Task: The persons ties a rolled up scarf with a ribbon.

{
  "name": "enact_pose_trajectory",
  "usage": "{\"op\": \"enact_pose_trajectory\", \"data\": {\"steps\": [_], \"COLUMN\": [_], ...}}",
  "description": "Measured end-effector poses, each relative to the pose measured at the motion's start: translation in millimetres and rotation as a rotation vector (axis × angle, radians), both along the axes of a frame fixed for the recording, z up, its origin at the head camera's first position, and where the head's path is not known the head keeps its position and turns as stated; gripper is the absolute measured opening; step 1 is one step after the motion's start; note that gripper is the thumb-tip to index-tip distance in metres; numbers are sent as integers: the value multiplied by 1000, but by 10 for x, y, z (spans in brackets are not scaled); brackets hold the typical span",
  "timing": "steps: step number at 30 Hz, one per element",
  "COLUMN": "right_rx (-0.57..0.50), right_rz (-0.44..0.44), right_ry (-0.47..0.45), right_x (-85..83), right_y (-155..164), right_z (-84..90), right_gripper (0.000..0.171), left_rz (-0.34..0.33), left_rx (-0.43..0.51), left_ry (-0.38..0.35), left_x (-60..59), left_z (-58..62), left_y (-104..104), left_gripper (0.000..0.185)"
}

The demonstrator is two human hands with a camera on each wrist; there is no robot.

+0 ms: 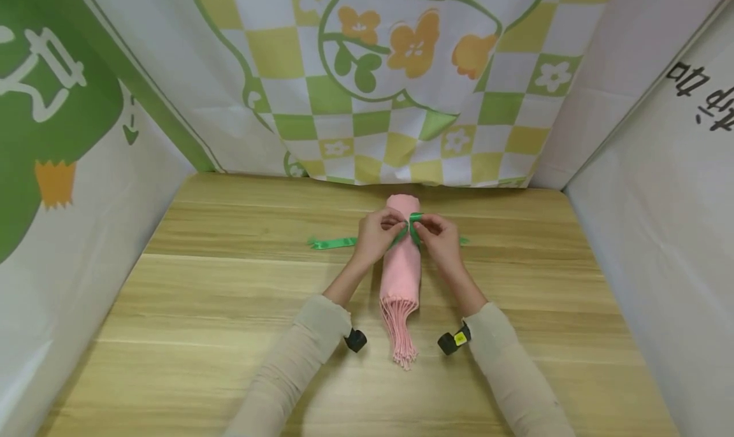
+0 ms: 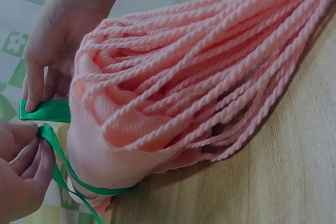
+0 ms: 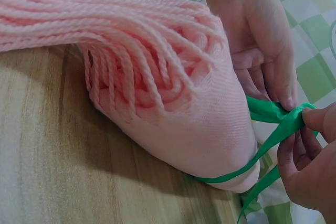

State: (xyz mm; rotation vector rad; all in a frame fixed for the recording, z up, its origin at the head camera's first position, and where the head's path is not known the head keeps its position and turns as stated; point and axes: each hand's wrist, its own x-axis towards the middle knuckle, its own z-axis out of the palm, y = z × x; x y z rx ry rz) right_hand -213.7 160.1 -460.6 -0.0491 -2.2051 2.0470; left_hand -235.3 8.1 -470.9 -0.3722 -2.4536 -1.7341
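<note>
A rolled pink scarf [image 1: 401,258] lies lengthwise on the wooden table [image 1: 229,309], its fringe [image 1: 402,335] pointing toward me. A green ribbon [image 1: 332,242] wraps the roll near its far end, with one tail trailing left on the table. My left hand [image 1: 397,224] pinches the ribbon on top of the roll, and my right hand [image 1: 418,228] pinches it just to the right. In the left wrist view the left hand [image 2: 37,129] grips a strand of ribbon [image 2: 50,109] beside the scarf [image 2: 157,103]. In the right wrist view the right hand [image 3: 307,119] pinches the ribbon [image 3: 268,111] against the scarf [image 3: 199,124].
A checked cloth with flowers [image 1: 401,106] hangs behind the table's far edge. White panels close off the left [image 1: 69,246] and right [image 1: 659,233] sides. Black wrist cameras [image 1: 355,339] [image 1: 453,341] sit under both sleeves.
</note>
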Motion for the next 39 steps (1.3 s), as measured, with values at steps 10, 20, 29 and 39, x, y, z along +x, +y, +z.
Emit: {"op": "enact_pose_trajectory", "data": {"steps": [10,20,29,39], "right_rx": [71,89,119,-78], "right_rz": [34,30,51,62], "right_ry": [4,21,-148,-278], "right_x": [4,41,-2,-34], "right_y": [-7,-15,62,58], "right_z": [75,104,-81,-73], "right_gripper": [19,19,28,25], "left_rz": [-142,-109,-112,-123], "left_rx": [31,111,155,172], "left_ry": [-94,-143,-178,-199], "left_x": [9,-1,-14,-23], "left_z": [22,-8,-36,-42], "left_y": [-31,-30,-42,-47], "left_gripper": [16,13,13,13]}}
